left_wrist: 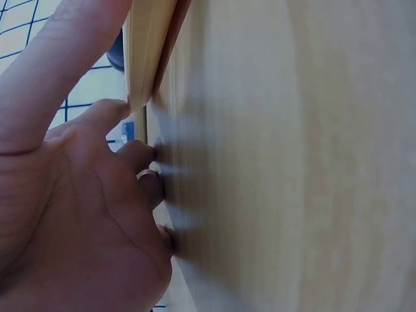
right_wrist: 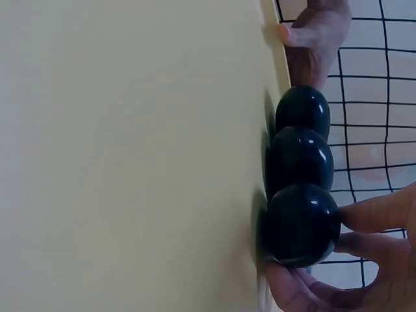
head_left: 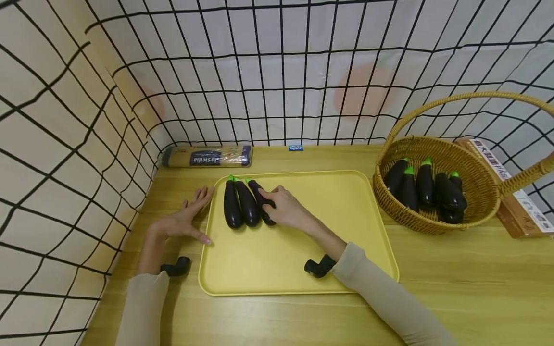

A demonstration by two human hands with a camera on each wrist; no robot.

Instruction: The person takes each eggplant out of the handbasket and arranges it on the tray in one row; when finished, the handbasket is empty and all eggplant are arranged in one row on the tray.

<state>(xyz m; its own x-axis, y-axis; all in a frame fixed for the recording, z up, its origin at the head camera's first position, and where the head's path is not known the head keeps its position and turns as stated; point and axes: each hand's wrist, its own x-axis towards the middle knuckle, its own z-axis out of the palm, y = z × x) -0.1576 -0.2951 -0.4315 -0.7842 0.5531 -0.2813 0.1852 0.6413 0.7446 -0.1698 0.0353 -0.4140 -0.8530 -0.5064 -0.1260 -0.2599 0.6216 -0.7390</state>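
The right hand [head_left: 283, 206] is over the far left part of a yellow tray [head_left: 337, 216], its thumb and fingers pinching the rightmost eggplant [right_wrist: 301, 225] of a row of three. That eggplant lies on the tray beside the middle eggplant [head_left: 248, 204], with the left eggplant [head_left: 233, 206] next in the row, close to the tray's left rim. All three are dark and glossy, with green stem ends pointing to the far side and rounded ends to the near side; the stems of the left and middle ones are close together. The left hand [head_left: 186, 221] is at the left edge of the tray, fingers spread, with the thumb at the rim and the other fingers reaching toward the far side; it grips nothing. Both arms wear light sleeves [head_left: 381, 293], and a black device shows at each wrist. To the right of the tray, a wicker basket [head_left: 402, 216] with a tall handle stands on the wooden table [head_left: 454, 283], holding several more eggplants [head_left: 426, 185]. A cardboard box [head_left: 525, 218] lies just right of it. Beyond the tray, a long wrapped package [head_left: 207, 156] lies at the far left and a small blue packet [head_left: 296, 148] near the far edge, before a black wire grid.
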